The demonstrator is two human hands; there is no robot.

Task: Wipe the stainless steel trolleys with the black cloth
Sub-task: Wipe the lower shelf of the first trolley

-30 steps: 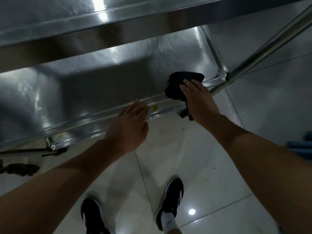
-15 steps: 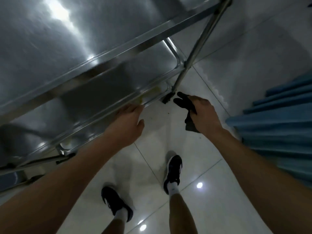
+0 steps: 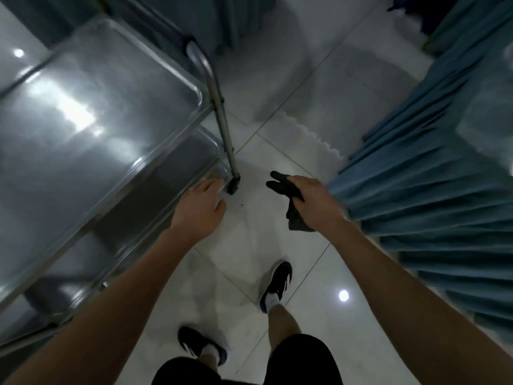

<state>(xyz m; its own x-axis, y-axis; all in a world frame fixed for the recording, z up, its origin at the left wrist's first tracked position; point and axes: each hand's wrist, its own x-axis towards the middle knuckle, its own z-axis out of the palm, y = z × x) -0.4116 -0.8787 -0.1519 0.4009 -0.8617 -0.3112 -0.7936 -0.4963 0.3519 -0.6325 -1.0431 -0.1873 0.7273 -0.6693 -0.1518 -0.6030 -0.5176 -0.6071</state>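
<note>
- The stainless steel trolley (image 3: 91, 129) stands at the person's left; its top shelf looks shiny with ceiling light on it, but blur makes it impossible to say which surfaces have been wiped
- My judgement: this is a pause between passes, since the black cloth (image 3: 288, 198) is off the metal and in the air over the white tiled floor (image 3: 305, 112), apart from the trolley
- Left to do, as far as can be judged: bring the cloth back onto a shelf or the upright post (image 3: 219, 107), and cover any other trolleys, none of which show here
- The right hand (image 3: 311, 201) grips the cloth, fingers curled round it; one dark end sticks out ahead of the knuckles and a flap hangs below the palm
- The left hand (image 3: 200, 209) holds nothing, its fingers loosely extended; the tips reach the corner of the lower shelf (image 3: 177, 173) near the post's foot, though whether they touch the rim cannot be told
- A blue pleated curtain (image 3: 433, 173) hangs to the right, near the cloth hand
</note>
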